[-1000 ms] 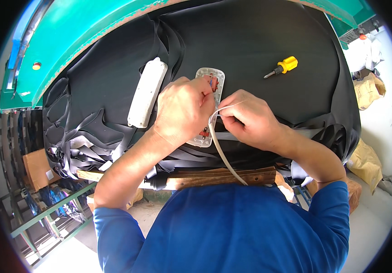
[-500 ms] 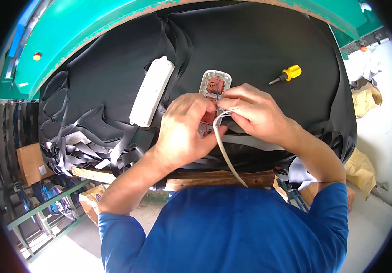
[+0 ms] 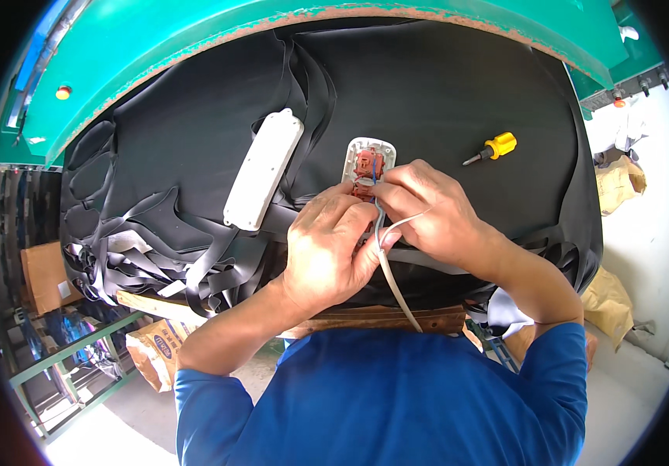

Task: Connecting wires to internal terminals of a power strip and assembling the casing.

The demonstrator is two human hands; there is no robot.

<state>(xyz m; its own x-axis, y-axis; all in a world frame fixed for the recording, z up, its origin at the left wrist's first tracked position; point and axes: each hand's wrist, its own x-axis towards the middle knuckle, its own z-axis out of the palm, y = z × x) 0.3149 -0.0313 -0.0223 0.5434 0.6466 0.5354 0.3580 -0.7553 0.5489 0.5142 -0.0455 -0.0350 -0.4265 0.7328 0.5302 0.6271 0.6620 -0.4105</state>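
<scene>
An opened white power strip base (image 3: 367, 161) with reddish-brown metal contacts lies on black sheet material (image 3: 443, 93). My left hand (image 3: 326, 248) rests on its near end and grips the pale cable (image 3: 393, 281) that runs down toward my body. My right hand (image 3: 427, 210) pinches thin wires at the contacts, fingertips against the strip's inner parts. The strip's near half is hidden under both hands. Its white cover (image 3: 263, 171) lies apart to the left.
A yellow-handled screwdriver (image 3: 491, 148) lies to the right on the black sheet. A green curved machine edge (image 3: 194, 46) rims the far side. Cut black strips (image 3: 140, 256) hang at left. Brown sacks (image 3: 618, 182) and a cardboard box (image 3: 39, 276) sit on the floor.
The view has shifted so the strip sits higher. My left hand slid down off the strip's top toward the cable, uncovering the contacts; my right hand moved up onto them.
</scene>
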